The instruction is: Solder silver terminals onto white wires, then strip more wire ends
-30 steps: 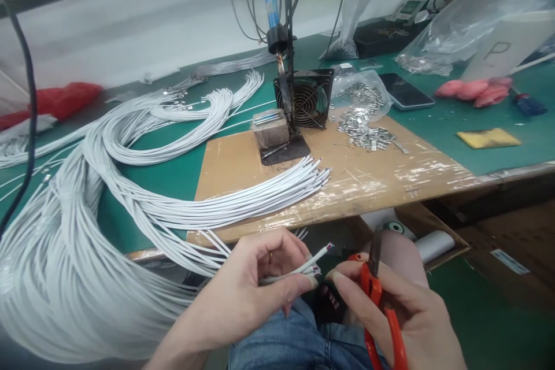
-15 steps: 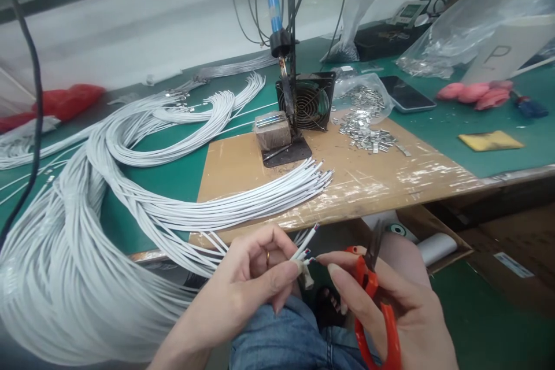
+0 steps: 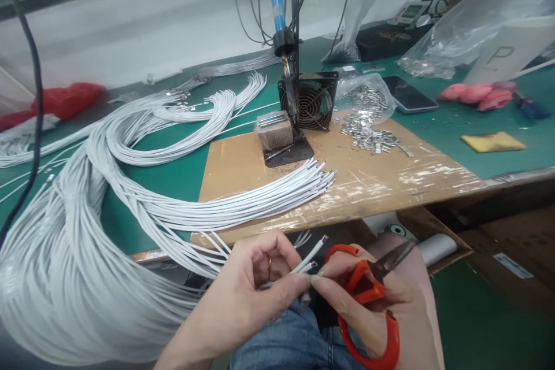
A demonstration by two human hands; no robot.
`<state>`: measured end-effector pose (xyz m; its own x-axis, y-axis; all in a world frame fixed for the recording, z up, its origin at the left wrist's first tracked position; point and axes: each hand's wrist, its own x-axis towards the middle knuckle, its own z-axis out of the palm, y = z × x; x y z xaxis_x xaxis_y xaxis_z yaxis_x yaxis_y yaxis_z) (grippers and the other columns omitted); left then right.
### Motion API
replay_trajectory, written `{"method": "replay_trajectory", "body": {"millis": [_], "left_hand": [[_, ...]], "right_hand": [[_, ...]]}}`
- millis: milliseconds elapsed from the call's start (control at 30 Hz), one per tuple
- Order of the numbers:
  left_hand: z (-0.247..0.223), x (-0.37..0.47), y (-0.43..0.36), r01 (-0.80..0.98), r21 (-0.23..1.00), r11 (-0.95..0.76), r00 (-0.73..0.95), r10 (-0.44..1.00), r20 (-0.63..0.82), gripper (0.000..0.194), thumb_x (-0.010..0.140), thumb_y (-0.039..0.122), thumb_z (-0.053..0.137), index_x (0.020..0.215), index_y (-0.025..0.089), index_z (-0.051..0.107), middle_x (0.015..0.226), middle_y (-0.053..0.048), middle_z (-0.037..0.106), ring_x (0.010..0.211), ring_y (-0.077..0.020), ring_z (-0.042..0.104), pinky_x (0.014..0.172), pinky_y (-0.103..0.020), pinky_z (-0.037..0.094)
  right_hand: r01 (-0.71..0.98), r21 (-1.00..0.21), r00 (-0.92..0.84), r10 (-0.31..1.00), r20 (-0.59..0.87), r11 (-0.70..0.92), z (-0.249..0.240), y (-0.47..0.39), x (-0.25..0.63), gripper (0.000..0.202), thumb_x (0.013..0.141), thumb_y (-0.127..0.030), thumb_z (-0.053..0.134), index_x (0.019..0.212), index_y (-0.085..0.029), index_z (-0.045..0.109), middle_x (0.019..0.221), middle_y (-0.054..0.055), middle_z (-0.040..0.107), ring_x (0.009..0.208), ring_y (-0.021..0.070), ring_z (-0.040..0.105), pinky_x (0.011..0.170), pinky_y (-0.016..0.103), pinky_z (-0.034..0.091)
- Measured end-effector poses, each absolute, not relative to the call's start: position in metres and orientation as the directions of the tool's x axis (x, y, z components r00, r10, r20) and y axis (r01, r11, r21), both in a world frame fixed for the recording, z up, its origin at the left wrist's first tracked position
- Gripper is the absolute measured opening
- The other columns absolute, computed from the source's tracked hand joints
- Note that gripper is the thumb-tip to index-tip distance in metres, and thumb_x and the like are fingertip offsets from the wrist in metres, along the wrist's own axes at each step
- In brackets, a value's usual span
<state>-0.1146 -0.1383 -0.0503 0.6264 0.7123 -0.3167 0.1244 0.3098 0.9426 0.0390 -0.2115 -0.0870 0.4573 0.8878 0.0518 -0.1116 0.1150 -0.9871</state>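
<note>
My left hand is closed around a few white cables, pinching them between thumb and fingers. Their cut ends stick out to the right and show small coloured wire tips. In my right hand are red-handled scissors, with a loop around the palm side and the blades pointing up and right, away from the cables. The right thumb and index fingertip meet close to the left thumb at a cable end; whether they grip a wire there is hidden. A large bundle of white cables lies to the left and across the board.
A soldering iron stands in its holder beside a small fan. Loose metal connectors spill from a plastic bag. To the right lie a phone, a yellow sponge and pink items. Cardboard covers the table's front edge.
My right hand has moved left against the left fingertips, and the scissors have tilted so their blades point further right. The held cable ends have shifted slightly right.
</note>
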Motion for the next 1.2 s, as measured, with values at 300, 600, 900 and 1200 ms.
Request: {"method": "replay_trajectory", "body": {"millis": [300, 600, 900, 1200], "left_hand": [[-0.054, -0.117, -0.141, 0.117, 0.931, 0.346, 0.616, 0.71, -0.341, 0.036, 0.086, 0.042, 0.082, 0.082, 0.017, 0.056, 0.06, 0.005, 0.056, 0.047, -0.0045, 0.041, 0.045, -0.015, 0.033], [-0.052, -0.113, -0.144, 0.123, 0.941, 0.316, 0.612, 0.722, -0.322, 0.029, 0.085, 0.031, 0.084, 0.078, 0.018, 0.059, 0.057, 0.009, 0.05, 0.047, -0.0037, 0.039, 0.045, -0.013, 0.033], [-0.057, -0.114, -0.143, 0.082, 0.918, 0.387, 0.606, 0.712, -0.354, 0.03, 0.088, 0.033, 0.08, 0.081, 0.016, 0.057, 0.058, 0.005, 0.058, 0.044, -0.004, 0.046, 0.043, -0.013, 0.033], [-0.051, -0.115, -0.143, 0.115, 0.917, 0.381, 0.605, 0.706, -0.369, 0.037, 0.084, 0.041, 0.084, 0.08, 0.016, 0.058, 0.055, 0.005, 0.055, 0.045, -0.0048, 0.046, 0.045, -0.014, 0.035]], "right_hand": [[-0.229, -0.97, 0.587, 0.782, -0.208, -0.086, -0.087, -0.219, 0.047, 0.044, 0.085, -0.055, 0.075, 0.062, -0.02, 0.062, 0.057, -0.001, 0.054, 0.053, 0.0122, 0.05, 0.05, 0.022, 0.039], [0.056, -0.998, 0.388, 0.922, 0.004, -0.019, -0.08, -0.217, 0.03, 0.045, 0.093, -0.045, 0.063, 0.057, -0.019, 0.054, 0.054, -0.003, 0.042, 0.05, 0.0098, 0.035, 0.045, 0.023, 0.027], [0.067, -0.996, 0.723, 0.691, 0.015, -0.05, -0.09, -0.224, 0.055, 0.03, 0.081, -0.04, 0.08, 0.062, -0.019, 0.073, 0.051, 0.0, 0.06, 0.043, 0.0112, 0.055, 0.042, 0.017, 0.044], [-0.087, -0.991, 0.536, 0.843, 0.043, 0.106, -0.085, -0.219, 0.032, 0.015, 0.076, -0.023, 0.081, 0.078, -0.037, 0.085, 0.067, -0.006, 0.069, 0.057, 0.011, 0.061, 0.055, 0.016, 0.049]]}}
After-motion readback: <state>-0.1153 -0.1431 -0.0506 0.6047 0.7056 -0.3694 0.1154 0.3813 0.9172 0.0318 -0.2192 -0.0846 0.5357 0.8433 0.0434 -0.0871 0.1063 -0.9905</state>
